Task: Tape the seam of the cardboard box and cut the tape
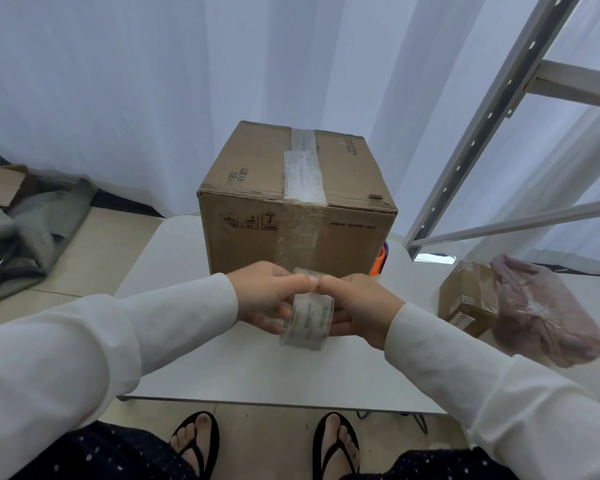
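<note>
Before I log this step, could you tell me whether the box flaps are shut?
Shut: the box top lies flat, and tape runs along its seam.

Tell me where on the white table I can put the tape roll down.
Bare patches: the white table between the hands and its near edge, and the strip left of the brown cardboard box. Crowded: right side, with an orange object behind the box corner, a small brown carton and a pink plastic bag. Left hand and right hand hold the clear tape roll.
</note>
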Action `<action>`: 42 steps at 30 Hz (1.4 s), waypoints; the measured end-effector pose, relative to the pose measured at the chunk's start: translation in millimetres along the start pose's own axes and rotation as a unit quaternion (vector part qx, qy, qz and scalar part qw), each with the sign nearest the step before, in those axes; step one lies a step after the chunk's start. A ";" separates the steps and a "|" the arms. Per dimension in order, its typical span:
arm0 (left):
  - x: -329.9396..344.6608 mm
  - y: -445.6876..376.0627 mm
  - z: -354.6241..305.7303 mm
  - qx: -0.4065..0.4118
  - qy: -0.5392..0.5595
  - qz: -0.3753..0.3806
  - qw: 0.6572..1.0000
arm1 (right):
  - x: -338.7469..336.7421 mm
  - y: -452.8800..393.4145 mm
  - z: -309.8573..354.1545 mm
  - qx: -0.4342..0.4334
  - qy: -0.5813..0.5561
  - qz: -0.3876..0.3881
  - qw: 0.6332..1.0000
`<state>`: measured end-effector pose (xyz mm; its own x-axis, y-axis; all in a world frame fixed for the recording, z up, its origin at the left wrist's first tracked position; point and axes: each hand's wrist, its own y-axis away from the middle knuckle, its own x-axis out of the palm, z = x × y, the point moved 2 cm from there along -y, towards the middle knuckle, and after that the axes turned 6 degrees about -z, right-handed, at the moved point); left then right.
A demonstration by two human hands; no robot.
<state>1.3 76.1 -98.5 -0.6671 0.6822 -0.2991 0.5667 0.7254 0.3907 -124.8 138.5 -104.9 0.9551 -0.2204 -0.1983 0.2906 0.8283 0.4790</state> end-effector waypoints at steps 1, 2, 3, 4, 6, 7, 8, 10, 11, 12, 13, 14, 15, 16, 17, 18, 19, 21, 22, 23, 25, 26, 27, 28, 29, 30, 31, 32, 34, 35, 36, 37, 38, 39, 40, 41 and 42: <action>-1.1 -0.6 -0.8 0.004 0.001 -0.004 1.000 | -0.8 0.5 1.1 0.004 -0.010 0.007 1.000; -2.3 -1.9 -1.2 0.009 0.000 -0.010 1.000 | -1.4 1.2 2.3 0.004 -0.015 0.012 1.000; -3.1 -3.0 -1.1 0.013 -0.007 -0.017 1.000 | -1.6 1.7 3.3 0.000 -0.011 0.013 1.000; -3.4 -4.0 0.0 0.015 -0.020 -0.024 0.999 | -1.4 2.0 3.6 -0.007 -0.001 0.009 1.000; -2.5 -5.7 2.6 0.019 -0.053 -0.037 0.998 | 0.9 1.7 2.4 -0.020 0.027 -0.005 0.999; -1.7 -5.8 4.1 0.021 -0.068 -0.041 0.997 | 2.2 0.9 1.5 -0.025 0.040 -0.012 0.999; -1.2 -6.0 4.9 0.023 -0.080 -0.044 0.996 | 3.1 0.0 0.4 -0.027 0.051 -0.017 0.998; -0.4 -6.6 5.9 0.028 -0.093 -0.051 0.994 | 4.3 -1.4 -0.6 -0.031 0.062 -0.020 0.997; -0.2 -6.5 5.9 0.032 -0.098 -0.055 0.993 | 4.6 -2.2 -0.8 -0.033 0.064 -0.021 0.997; 0.2 -6.3 5.5 0.037 -0.103 -0.060 0.992 | 4.8 -2.7 -0.6 -0.036 0.068 -0.023 0.997; 0.4 -5.8 5.2 0.042 -0.107 -0.065 0.991 | 5.1 -3.0 -0.2 -0.039 0.071 -0.025 0.996; 0.5 -5.5 4.9 0.047 -0.111 -0.071 0.990 | 5.4 -3.2 0.2 -0.044 0.072 -0.026 0.996; 0.3 -5.5 4.7 0.052 -0.113 -0.076 0.989 | 6.0 -3.3 0.5 -0.050 0.069 -0.026 0.996; -0.2 -5.7 4.4 0.058 -0.114 -0.082 0.988 | 6.4 -3.1 0.7 -0.056 0.064 -0.026 0.996; -0.7 -5.6 3.9 0.062 -0.116 -0.086 0.988 | 6.7 -2.7 0.9 -0.060 0.059 -0.026 0.996; -1.2 -5.5 3.5 0.066 -0.117 -0.089 0.987 | 6.9 -2.0 1.1 -0.063 0.056 -0.025 0.996; -1.6 -5.3 3.2 0.068 -0.119 -0.092 0.986 | 7.2 -1.1 1.0 -0.065 0.053 -0.025 0.996; -2.0 -4.7 3.2 0.067 -0.124 -0.093 0.986 | 7.8 -0.3 0.5 -0.071 0.056 -0.026 0.996; -2.0 -4.3 3.0 0.066 -0.125 -0.094 0.986 | 7.8 -0.2 0.4 -0.074 0.060 -0.026 0.995; -2.1 -3.9 2.7 0.065 -0.123 -0.093 0.986 | 8.0 0.0 0.5 -0.076 0.063 -0.026 0.995; -2.7 -3.2 1.9 0.065 -0.119 -0.087 0.987 | 8.0 0.4 1.0 -0.078 0.065 -0.026 0.994; -3.2 -3.0 1.7 0.066 -0.116 -0.085 0.987 | 7.9 0.4 1.3 -0.077 0.065 -0.025 0.995; -4.2 -3.2 2.0 0.066 -0.116 -0.082 0.988 | 7.6 0.5 1.9 -0.076 0.063 -0.024 0.995; -4.9 -3.4 2.1 0.063 -0.118 -0.080 0.988 | 7.3 0.9 2.7 -0.074 0.061 -0.022 0.995; -5.5 -2.8 1.3 0.054 -0.114 -0.078 0.989 | 7.1 1.4 3.4 -0.072 0.060 -0.021 0.995; -6.0 -2.9 0.7 0.044 -0.098 -0.076 0.991 | 6.8 1.9 4.1 -0.069 0.057 -0.020 0.996; -6.4 -2.7 0.4 0.027 -0.057 -0.066 0.996 | 6.3 2.4 4.4 -0.064 0.053 -0.019 0.996; -6.7 -2.1 -0.2 0.007 0.003 -0.054 0.999 | 5.3 2.8 4.9 -0.059 0.048 -0.018 0.997; -7.4 0.8 -2.3 0.000 0.042 -0.039 0.998 | 3.2 3.7 6.6 -0.054 0.047 -0.017 0.997; -7.4 -0.8 -1.6 0.007 0.035 -0.040 0.999 | 2.2 3.8 7.4 -0.054 0.050 -0.017 0.997; -6.4 -2.1 -1.0 0.018 0.015 -0.049 0.999 | 1.7 3.7 7.8 -0.053 0.054 -0.017 0.997; -5.7 -1.7 -0.4 0.041 -0.028 -0.060 0.997 | 1.6 3.4 7.9 -0.053 0.060 -0.018 0.997; -5.1 -0.5 -0.3 0.060 -0.068 -0.072 0.993 | 1.8 2.8 7.9 -0.056 0.066 -0.020 0.996; -5.0 -0.3 0.2 0.074 -0.098 -0.080 0.989 | 2.1 2.2 7.5 -0.060 0.072 -0.024 0.995; -4.9 -0.9 0.9 0.084 -0.115 -0.085 0.986 | 2.3 1.6 7.2 -0.066 0.080 -0.028 0.994; -4.7 -0.9 0.4 0.091 -0.125 -0.089 0.984 | 2.2 1.1 6.8 -0.072 0.086 -0.032 0.993; -4.4 -0.8 -0.6 0.097 -0.127 -0.092 0.983 | 1.7 0.6 6.6 -0.076 0.089 -0.033 0.993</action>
<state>3.4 72.5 -97.0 -0.6391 0.5204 -0.5663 0.5448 0.8260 0.1442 -122.6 135.2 -99.4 0.9045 -0.1938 -0.3798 0.3275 0.8863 0.3275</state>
